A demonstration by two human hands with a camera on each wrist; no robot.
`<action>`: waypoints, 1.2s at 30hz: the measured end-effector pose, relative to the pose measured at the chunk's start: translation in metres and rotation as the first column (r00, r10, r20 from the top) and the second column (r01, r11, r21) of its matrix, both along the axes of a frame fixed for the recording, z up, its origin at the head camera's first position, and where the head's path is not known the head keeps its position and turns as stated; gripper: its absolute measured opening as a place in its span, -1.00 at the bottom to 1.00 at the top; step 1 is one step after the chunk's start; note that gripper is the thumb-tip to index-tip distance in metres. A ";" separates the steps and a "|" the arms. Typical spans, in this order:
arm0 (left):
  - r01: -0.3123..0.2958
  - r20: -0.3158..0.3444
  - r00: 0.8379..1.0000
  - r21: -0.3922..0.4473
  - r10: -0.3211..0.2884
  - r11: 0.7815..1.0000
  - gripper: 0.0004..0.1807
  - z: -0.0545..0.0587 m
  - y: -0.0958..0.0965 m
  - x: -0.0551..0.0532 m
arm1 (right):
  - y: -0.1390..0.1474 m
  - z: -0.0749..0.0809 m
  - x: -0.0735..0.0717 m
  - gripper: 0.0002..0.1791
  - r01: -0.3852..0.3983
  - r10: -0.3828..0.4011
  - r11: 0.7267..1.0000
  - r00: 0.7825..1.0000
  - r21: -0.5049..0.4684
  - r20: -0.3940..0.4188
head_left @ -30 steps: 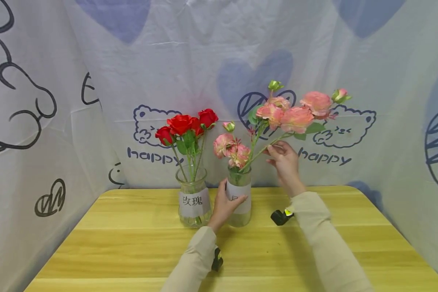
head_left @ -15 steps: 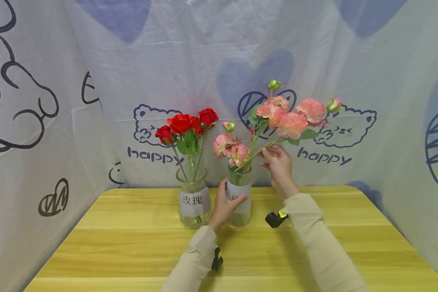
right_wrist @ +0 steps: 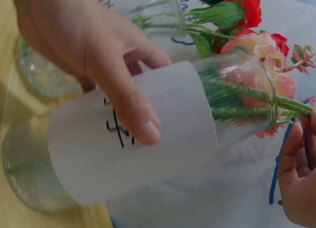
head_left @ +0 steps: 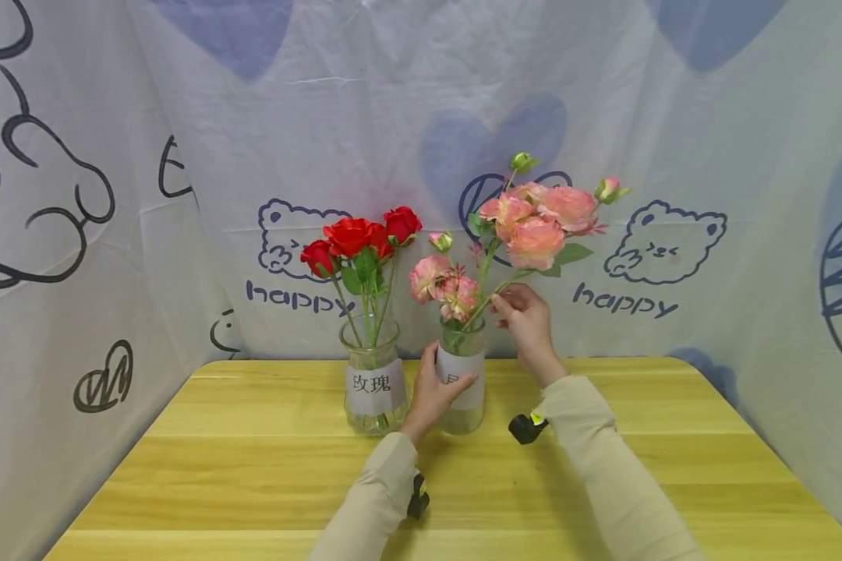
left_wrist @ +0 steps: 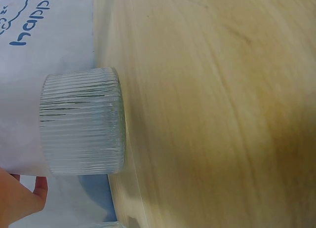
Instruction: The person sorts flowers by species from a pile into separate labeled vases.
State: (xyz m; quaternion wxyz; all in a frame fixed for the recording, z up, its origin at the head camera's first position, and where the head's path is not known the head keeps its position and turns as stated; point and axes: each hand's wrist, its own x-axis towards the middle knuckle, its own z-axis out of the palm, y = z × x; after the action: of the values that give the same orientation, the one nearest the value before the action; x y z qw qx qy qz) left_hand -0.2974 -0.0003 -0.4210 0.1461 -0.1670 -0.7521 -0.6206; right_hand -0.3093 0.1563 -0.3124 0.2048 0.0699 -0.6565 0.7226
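Observation:
My left hand (head_left: 431,393) grips the right-hand glass vase (head_left: 461,422) round its white paper label, thumb across the front; the vase stands upright on the table. In the left wrist view the ribbed lower part of the glass vase (left_wrist: 84,127) shows beside a bit of that hand. My right hand (head_left: 531,327) pinches the green stem of a pink artificial flower (head_left: 535,243) just above the rim. Close up in the right wrist view, green stems (right_wrist: 242,112) run down inside the vase neck. Other pink blooms (head_left: 431,279) lean out to the left.
A second glass vase (head_left: 354,421), labelled in Chinese characters, holds several red roses (head_left: 348,236) just left of my left hand. Both stand near the back of the wooden table (head_left: 252,467). A printed cloth (head_left: 645,117) hangs close behind.
My right hand has moved left and slightly down along with the pink flower stem, bringing its blooms nearer to the vase. My left hand has kept its hold on the vase.

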 end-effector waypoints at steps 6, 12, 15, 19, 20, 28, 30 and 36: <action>-0.007 0.003 1.000 -0.008 0.007 1.000 -0.18 0.000 0.000 0.000 | -0.001 -0.002 0.000 -0.83 0.018 0.002 0.974 0.996 0.227 -0.087; -0.015 -0.006 1.000 -0.025 0.014 1.000 -0.19 0.000 0.000 0.001 | -0.003 -0.001 0.003 -0.87 0.045 0.033 0.900 0.985 0.433 -0.170; -0.019 -0.020 1.000 -0.030 0.018 0.999 -0.19 0.000 0.000 0.002 | -0.005 0.000 0.005 -0.86 0.058 0.042 0.868 0.981 0.493 -0.190; -0.016 -0.024 1.000 -0.022 0.016 1.000 -0.20 0.001 0.000 0.003 | -0.006 0.001 0.007 -0.85 0.077 0.043 0.832 0.978 0.549 -0.202; -0.016 -0.020 1.000 -0.019 0.016 1.000 -0.20 0.001 0.001 0.003 | -0.006 0.001 0.007 -0.86 0.082 0.041 0.824 0.978 0.561 -0.203; -0.006 0.012 1.000 -0.013 0.007 1.000 -0.19 0.002 0.001 0.003 | -0.006 0.003 0.009 -0.82 0.080 0.049 0.765 0.982 0.638 -0.182; -0.007 0.013 1.000 -0.012 0.007 1.000 -0.19 0.002 0.001 0.003 | -0.003 0.002 0.011 -0.81 0.072 0.062 0.750 0.982 0.658 -0.178; -0.018 0.012 1.000 -0.018 0.018 1.000 -0.18 0.002 0.001 0.003 | 0.015 -0.009 0.015 -0.71 0.028 0.075 0.746 0.989 0.666 -0.125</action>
State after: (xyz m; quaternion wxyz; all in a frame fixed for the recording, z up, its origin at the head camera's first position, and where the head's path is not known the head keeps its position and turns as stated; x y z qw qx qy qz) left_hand -0.2945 0.0004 -0.4192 0.1454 -0.1576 -0.7602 -0.6133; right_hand -0.2940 0.1709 -0.3215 0.2040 0.1984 -0.8534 0.4367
